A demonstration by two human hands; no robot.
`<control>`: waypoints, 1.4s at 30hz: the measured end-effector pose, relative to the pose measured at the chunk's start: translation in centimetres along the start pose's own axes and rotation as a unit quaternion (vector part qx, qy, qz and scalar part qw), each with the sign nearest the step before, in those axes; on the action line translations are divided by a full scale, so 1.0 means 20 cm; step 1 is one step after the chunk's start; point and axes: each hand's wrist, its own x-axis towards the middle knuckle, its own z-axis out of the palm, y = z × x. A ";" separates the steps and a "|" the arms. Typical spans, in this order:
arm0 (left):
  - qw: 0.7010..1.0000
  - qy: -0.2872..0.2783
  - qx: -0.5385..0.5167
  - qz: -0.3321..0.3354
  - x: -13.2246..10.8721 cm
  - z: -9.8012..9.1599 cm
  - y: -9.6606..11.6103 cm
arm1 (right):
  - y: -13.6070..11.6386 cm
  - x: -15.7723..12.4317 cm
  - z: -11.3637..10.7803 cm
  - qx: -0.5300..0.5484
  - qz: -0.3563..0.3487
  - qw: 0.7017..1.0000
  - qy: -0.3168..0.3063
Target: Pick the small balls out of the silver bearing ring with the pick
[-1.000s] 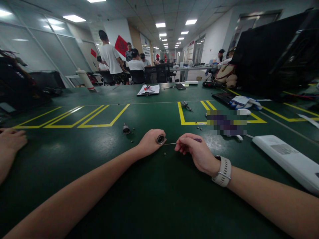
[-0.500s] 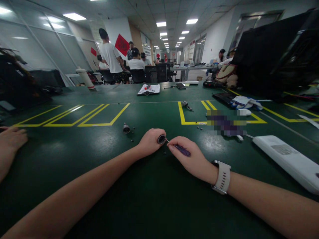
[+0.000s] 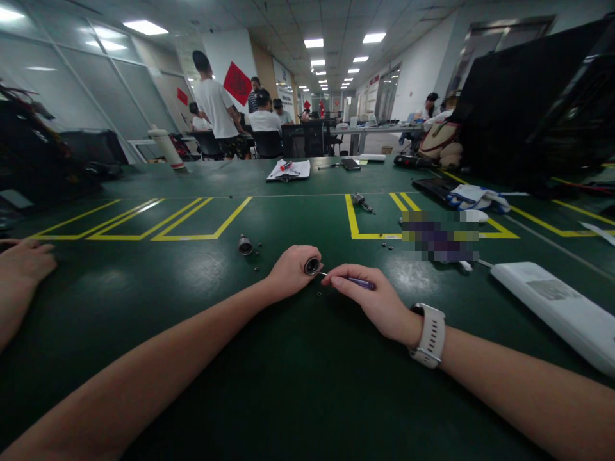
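Dark metal cup [image 3: 312, 266]: in the left hand [image 3: 293, 270], which is wrapped round it; its round mouth faces the wearer, the inside too dark to make out.
Purple-handled screwdriver [image 3: 361, 283]: pinched in the right hand [image 3: 372, 299], its thin shaft reaching the cup's mouth (whether the tip touches or enters, I cannot tell).
Slip at the rim: the slim tip could skid and jab the left hand if the push runs sideways or the cup turns in the grip.
Small ring [image 3: 318, 294]: on the tabletop [image 3: 298, 378] near both hands; a dropping wrist could brush it away.
Conical metal part [image 3: 245, 244]: left of the left hand, tiny loose pieces [image 3: 256, 269] near it; a sweeping forearm might scatter them.
Metal part with a shaft [image 3: 362, 203]: farther off, inside yellow tape [image 3: 352, 218].
Co-worker's hand [image 3: 29, 261]: at the left edge, well apart.
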 end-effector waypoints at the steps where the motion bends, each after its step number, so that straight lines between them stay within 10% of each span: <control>1: 1.000 0.000 -0.001 -0.001 0.00 0.00 0.00 | 0.00 0.00 0.00 -0.001 -0.001 1.000 0.001; 10: 1.000 -0.007 0.007 -0.005 0.00 0.00 0.01 | 0.00 -0.03 0.03 -0.100 -0.104 0.989 0.038; 23: 0.998 -0.008 -0.059 0.009 0.00 -0.02 0.01 | 0.04 0.03 -0.02 0.227 0.087 0.969 0.038; 35: 0.999 0.021 -0.028 -0.005 -0.01 -0.01 0.01 | 0.04 0.00 0.01 0.097 0.025 0.994 0.044; 42: 0.999 0.019 -0.031 0.012 -0.01 -0.02 0.01 | 0.04 0.02 0.00 0.237 0.086 0.967 0.042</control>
